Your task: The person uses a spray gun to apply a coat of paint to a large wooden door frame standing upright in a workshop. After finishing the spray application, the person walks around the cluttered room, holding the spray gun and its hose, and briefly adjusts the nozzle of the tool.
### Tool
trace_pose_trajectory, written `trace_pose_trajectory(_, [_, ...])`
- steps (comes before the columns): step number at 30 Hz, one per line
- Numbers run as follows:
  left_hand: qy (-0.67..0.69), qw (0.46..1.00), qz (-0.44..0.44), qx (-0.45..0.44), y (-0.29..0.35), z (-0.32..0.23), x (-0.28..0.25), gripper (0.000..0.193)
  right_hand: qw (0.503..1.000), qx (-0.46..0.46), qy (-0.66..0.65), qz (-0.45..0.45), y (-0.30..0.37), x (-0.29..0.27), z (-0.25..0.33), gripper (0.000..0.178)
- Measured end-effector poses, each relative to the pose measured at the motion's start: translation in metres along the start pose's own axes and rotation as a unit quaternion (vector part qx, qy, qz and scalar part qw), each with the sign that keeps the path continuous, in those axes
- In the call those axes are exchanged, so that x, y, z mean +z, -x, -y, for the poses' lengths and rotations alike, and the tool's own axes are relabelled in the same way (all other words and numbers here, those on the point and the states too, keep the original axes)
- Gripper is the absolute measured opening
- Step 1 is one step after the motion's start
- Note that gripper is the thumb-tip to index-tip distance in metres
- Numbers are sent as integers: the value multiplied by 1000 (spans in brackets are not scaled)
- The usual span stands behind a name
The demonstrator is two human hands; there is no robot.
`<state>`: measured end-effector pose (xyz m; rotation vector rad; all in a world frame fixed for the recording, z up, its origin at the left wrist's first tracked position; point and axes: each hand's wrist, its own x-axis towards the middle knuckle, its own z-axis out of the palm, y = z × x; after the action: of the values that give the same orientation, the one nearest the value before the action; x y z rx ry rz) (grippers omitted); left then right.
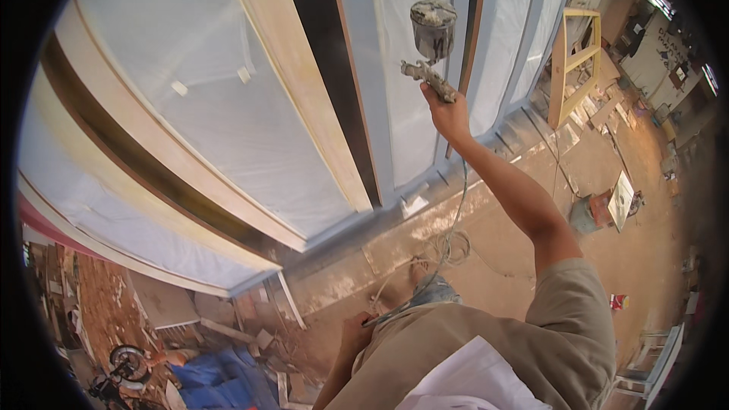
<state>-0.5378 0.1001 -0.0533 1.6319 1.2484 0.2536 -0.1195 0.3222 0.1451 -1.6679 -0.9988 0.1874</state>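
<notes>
My right hand (449, 115) is raised with the arm stretched out, its fingers wrapped round the handle of a paint-crusted spray gun (434, 82). A dirty metal paint cup (433, 30) sits on top of the gun. Facing it stand tall wooden frames covered in whitish plastic film (402, 106). Blue-grey paint coats the right-hand frame (364, 30), while the frame bars (281, 68) farther left are pale cream. Low by my waist, my left hand (355, 332) is closed on a thin air hose (395, 310). The hose loops over the floor and rises toward the gun.
A yellow wooden frame (560, 76) leans at the far right. On the floor stand a stained container with a pale board (620, 201) and a small red can (620, 302). Wood scraps, a blue tarp (220, 380) and a wheel (130, 363) lie at lower left.
</notes>
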Motion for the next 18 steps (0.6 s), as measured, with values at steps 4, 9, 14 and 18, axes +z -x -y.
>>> trace_pose_trajectory(4, [-14,1000,6,17,-1,-30,-23,26,994,-68,-41,-70,-32,-22,80,38])
trace_pose_trajectory(9, [-3,995,-29,98,-2,-62,-41,20,984,-122,-48,-118,-77,-48,163,45])
trace_pose_trajectory(14, [15,992,-29,120,9,-98,-58,21,961,-210,-85,-161,-133,-69,235,47])
trace_pose_trajectory(18, [16,994,-26,107,18,-122,-68,29,930,-273,-75,-234,-180,-80,292,52])
